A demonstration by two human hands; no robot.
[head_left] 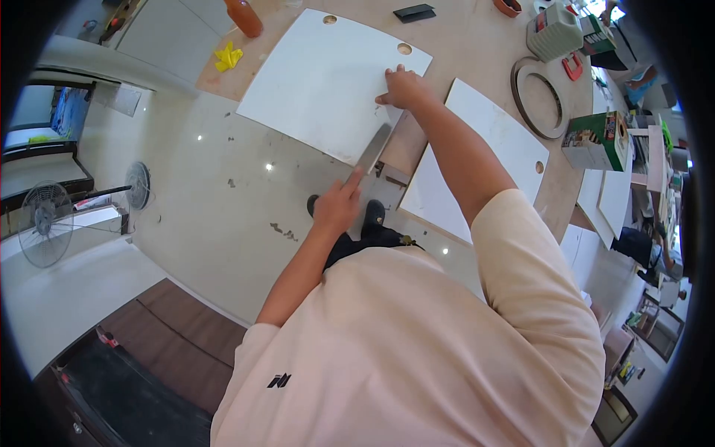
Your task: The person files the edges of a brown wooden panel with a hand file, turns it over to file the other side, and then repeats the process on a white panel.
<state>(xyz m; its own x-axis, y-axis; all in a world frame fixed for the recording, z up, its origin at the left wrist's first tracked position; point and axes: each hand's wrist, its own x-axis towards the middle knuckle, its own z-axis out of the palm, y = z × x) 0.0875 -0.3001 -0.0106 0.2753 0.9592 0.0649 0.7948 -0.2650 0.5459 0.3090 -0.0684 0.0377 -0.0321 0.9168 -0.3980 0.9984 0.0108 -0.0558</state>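
A white panel [320, 82] with a curved far edge and two round holes lies on the brown worktable. My left hand [339, 205] is closed around the handle of a long flat metal file [375, 147]. The file's grey blade points up and away, overlapping the panel's near right corner in this view. On the panel's right side, below one of the holes, my right hand [406, 88] rests with thumb and fingers apart. A second white panel [477, 149] lies to the right, under my right forearm.
An orange bottle [244, 18] and a yellow crumpled cloth [228, 56] are at the far left. A black folded piece [415, 13] lies at the back. Rings [540, 100], a jug [555, 33] and a green-and-white box [596, 141] stand right. Fans [46, 223] stand left.
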